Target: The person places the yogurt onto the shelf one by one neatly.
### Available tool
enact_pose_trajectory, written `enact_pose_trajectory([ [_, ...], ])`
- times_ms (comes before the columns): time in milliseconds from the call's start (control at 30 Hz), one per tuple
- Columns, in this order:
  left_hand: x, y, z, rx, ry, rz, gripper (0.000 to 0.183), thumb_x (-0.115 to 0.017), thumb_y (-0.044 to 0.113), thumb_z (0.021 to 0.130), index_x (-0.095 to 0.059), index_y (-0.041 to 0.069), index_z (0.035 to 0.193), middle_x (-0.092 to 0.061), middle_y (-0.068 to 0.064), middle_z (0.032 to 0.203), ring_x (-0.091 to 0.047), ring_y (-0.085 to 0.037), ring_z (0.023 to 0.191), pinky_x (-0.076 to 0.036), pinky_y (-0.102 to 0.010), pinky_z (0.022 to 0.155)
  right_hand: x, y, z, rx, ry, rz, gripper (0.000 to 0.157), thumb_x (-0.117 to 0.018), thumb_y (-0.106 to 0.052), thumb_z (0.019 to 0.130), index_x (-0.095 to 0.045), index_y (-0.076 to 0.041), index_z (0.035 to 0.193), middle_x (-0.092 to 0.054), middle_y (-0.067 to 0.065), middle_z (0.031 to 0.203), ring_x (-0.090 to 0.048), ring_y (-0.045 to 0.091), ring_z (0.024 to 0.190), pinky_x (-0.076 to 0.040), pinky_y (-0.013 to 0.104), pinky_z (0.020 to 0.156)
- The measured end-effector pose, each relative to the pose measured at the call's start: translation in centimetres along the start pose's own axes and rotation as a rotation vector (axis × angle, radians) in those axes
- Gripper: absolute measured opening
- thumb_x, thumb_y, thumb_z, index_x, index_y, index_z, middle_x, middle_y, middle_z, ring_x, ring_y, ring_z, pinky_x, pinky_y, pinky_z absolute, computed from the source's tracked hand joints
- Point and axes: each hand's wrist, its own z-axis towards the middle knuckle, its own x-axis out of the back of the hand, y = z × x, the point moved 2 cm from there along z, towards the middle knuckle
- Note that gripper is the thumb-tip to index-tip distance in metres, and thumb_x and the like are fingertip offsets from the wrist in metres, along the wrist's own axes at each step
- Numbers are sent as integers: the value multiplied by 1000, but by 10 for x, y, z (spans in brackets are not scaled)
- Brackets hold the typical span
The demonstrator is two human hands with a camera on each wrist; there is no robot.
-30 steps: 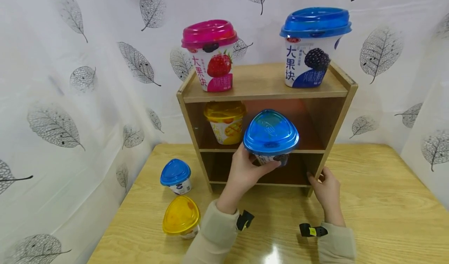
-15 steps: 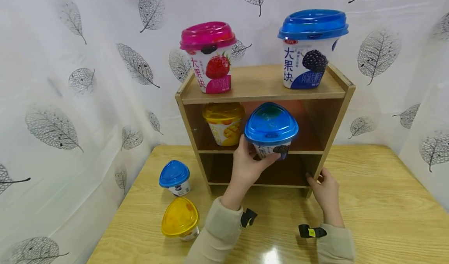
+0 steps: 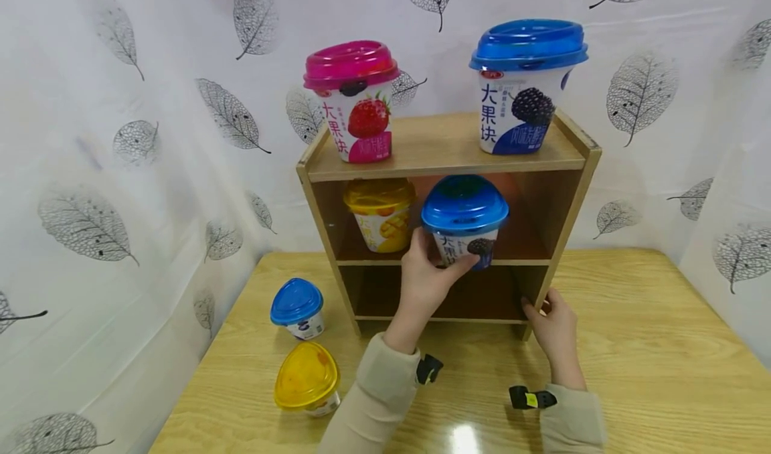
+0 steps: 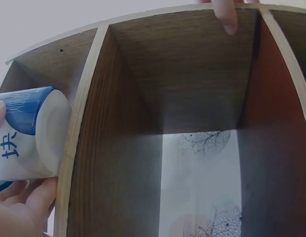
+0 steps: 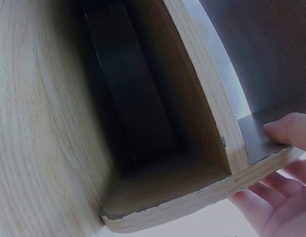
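Observation:
My left hand [image 3: 421,283] grips a blue-lidded yogurt cup [image 3: 464,206] with a blackberry print, thumb across its front. The cup stands nearly upright at the front of the middle shelf, right of a yellow-lidded mango yogurt cup [image 3: 385,219]. In the left wrist view, the base of the held yogurt cup [image 4: 24,128] is close to the shelf board's front edge; contact is unclear. My right hand [image 3: 555,327] holds the right side panel of the wooden shelf unit [image 3: 440,142] low down. In the right wrist view, that panel lies between the thumb and fingers of my right hand [image 5: 281,192].
On top of the unit stand a pink-lidded strawberry yogurt cup [image 3: 355,106] and a large blue-lidded yogurt cup [image 3: 524,92]. Left of the unit, a small blue-lidded cup [image 3: 298,307] and a yellow-lidded cup [image 3: 307,380] sit on the wooden table [image 3: 650,347].
My left hand has moved the blue-lidded yogurt cup up and forward to the middle shelf opening, and the cup has turned more upright. My right hand keeps its hold on the side panel.

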Motion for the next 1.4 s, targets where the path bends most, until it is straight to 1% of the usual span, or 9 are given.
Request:
enact_pose_trajectory([
  [133,-2,0,2,-4,20,67,51,-73,14,72,-47,4,114,-56,-7,106,-56,-14,90,-49,-25,69,1,1,0,-12,-3,0,34,-55,-4,84,-48,6,115,-48,28,116,-47,46,103,-44,51,78],
  [267,-3,1,5,0,48,152,52,-75,20,70,-50,5,113,-55,-5,104,-53,-13,87,-48,-24,63,1,2,0,-17,-3,-9,34,-55,-5,84,-48,5,116,-48,28,116,-47,46,104,-44,51,78],
  [567,-3,1,9,-6,68,212,54,-75,24,69,-51,6,114,-54,-4,106,-53,-12,93,-47,-24,70,0,1,0,-11,-4,4,35,-55,-4,84,-48,5,117,-49,28,115,-48,45,103,-45,50,76],
  [800,-4,2,11,-20,63,282,57,-75,24,70,-49,5,116,-53,-5,108,-50,-13,99,-44,-27,83,0,2,0,7,5,-6,35,-56,-4,83,-49,5,116,-50,28,113,-50,45,101,-45,50,75],
  [933,-5,1,10,-24,64,320,59,-74,27,70,-48,6,118,-51,-5,108,-48,-15,101,-42,-28,86,0,2,1,14,14,-7,34,-56,-3,82,-50,6,114,-51,28,112,-50,45,100,-45,50,75],
  [1033,-5,0,9,-40,75,336,60,-74,29,70,-47,6,119,-50,-5,109,-47,-15,101,-41,-29,86,0,2,1,17,18,-10,33,-57,-3,82,-50,6,113,-52,28,111,-51,44,99,-46,50,74],
  [1133,-4,0,6,-77,96,316,60,-73,28,71,-46,6,120,-49,-7,109,-47,-16,101,-43,-27,84,0,2,0,15,19,-12,33,-57,-3,82,-50,6,113,-52,28,110,-51,45,98,-46,50,74],
  [1267,-2,-1,0,-131,144,274,55,-72,22,73,-48,5,119,-47,-8,110,-48,-17,101,-46,-24,79,0,1,0,13,18,-13,33,-57,-4,83,-50,6,113,-52,29,110,-51,45,99,-46,50,74],
  [1400,-1,-1,-6,-181,202,265,47,-70,17,74,-51,4,115,-48,-8,108,-50,-18,100,-47,-25,76,0,1,1,16,21,-10,33,-57,-4,82,-50,6,113,-52,29,110,-51,45,98,-46,50,74],
])
